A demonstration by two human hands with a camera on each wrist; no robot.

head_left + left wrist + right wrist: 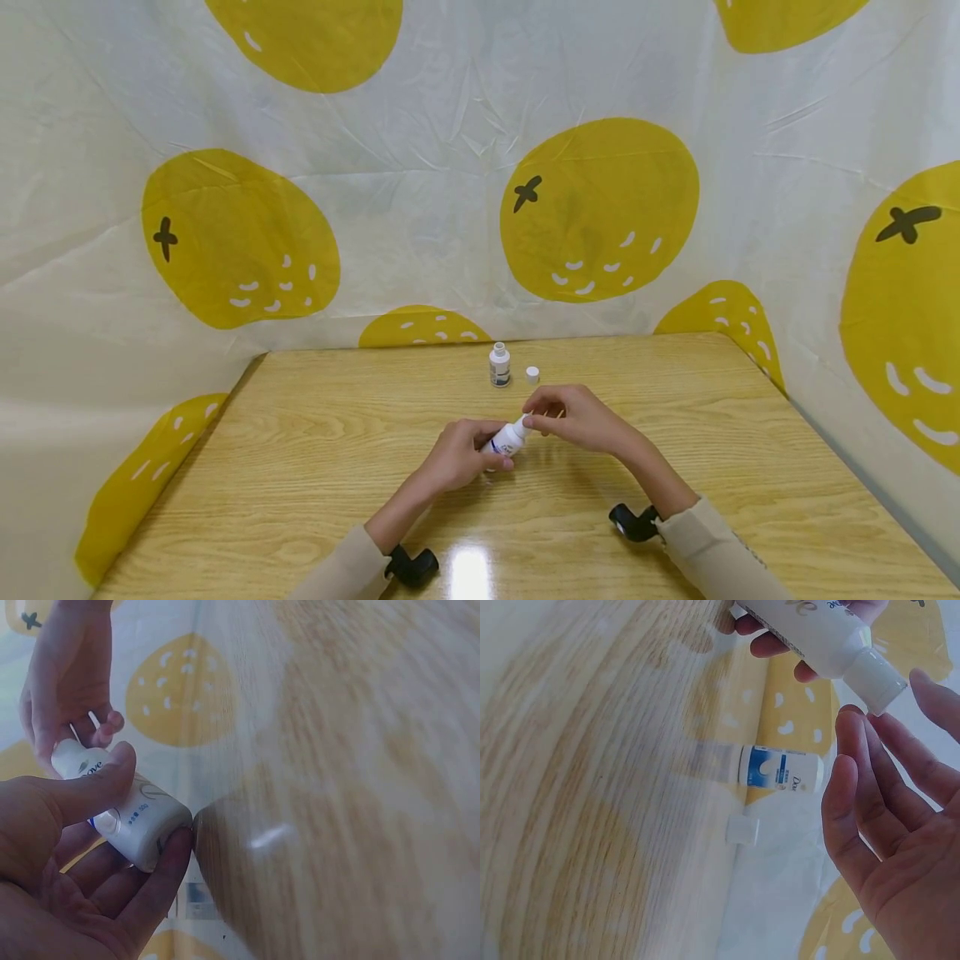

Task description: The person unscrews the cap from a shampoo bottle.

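A white Dove bottle [504,442] is tilted up to the right, just above the table. My left hand [457,454] grips its body, with the thumb [105,780] across the label and fingers beneath the base. My right hand [573,417] is at the upper end, where its thumb and fingertips pinch the white cap [875,681]. The other fingers of that hand are spread and loosely bent. Behind the hands stands a second white bottle [499,367] with a blue label, upright and uncapped. A small white cap [532,375] lies to its right.
The wooden table [337,467] spreads out around both hands. A pale curtain [420,233] printed with yellow fruit hangs behind it and along the sides. Black wrist cameras [411,567] sit close above the tabletop near the sleeves.
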